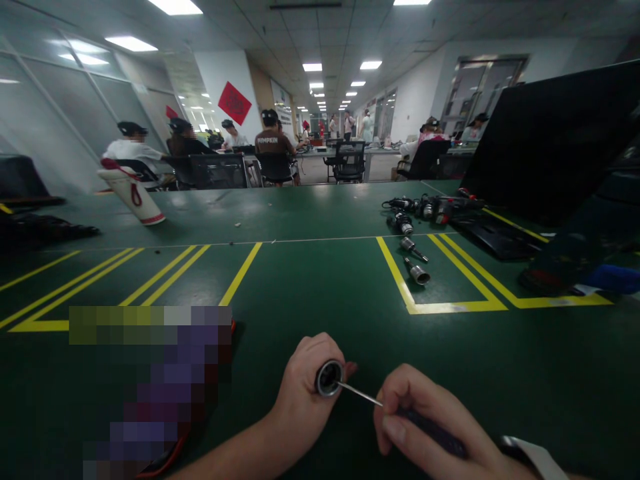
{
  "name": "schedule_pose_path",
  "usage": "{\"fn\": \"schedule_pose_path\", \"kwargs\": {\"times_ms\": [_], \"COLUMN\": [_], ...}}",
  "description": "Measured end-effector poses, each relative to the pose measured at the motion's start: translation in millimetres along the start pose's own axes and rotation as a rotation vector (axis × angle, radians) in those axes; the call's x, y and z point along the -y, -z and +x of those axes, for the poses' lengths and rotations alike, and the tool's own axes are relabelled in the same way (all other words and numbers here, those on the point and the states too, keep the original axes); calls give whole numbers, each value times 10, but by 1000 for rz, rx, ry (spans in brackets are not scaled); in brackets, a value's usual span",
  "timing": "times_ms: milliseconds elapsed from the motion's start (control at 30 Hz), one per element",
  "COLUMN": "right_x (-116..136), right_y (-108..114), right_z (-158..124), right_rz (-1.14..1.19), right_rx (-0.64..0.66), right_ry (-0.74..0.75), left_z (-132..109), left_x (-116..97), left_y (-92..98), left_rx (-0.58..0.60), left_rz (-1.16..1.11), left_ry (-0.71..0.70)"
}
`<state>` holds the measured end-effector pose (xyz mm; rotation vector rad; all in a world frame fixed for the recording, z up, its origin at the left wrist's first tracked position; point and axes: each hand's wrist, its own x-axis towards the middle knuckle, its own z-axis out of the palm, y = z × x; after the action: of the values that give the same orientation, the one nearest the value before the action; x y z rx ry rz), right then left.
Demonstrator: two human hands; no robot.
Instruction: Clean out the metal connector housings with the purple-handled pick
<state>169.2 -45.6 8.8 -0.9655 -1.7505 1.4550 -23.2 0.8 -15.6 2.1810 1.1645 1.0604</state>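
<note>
Mostly hiding 1 small metal cylinder (pixel 329 378) in the curled left hand (pixel 305 393), only its open end visible. Pinching 1 thin pick (pixel 360 395) in the right hand (pixel 425 427), right of the cylinder, wrist cut off below, tip at the cylinder's mouth. Held near the green surface (pixel 320 287).

Head view, sole camera: worn on the head, facing forward and down. Close range on left hand (pixel 306 395) and right hand (pixel 431 427) at the lower edge; beyond the fingertips (pixel 393 431), dark green yellow-lined bench mat (pixel 320 293) recedes to distant office.
</note>
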Motion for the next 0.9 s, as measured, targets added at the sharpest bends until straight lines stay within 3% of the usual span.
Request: {"fn": "schedule_pose_path", "kwargs": {"times_ms": [200,500,900], "right_x": [12,50,0], "right_y": [17,-12,-6], "right_z": [1,-23,-19], "right_rz": [30,33,38], "right_rx": [-4,-12,-1], "right_ry": [1,-34,0], "left_z": [1,15,1], "left_x": [15,14,45], "left_y": [-2,-18,-13], "left_rx": [-19,38,-28], "left_rz": [-60,105,-52], "left_ry": [6,20,4]}}
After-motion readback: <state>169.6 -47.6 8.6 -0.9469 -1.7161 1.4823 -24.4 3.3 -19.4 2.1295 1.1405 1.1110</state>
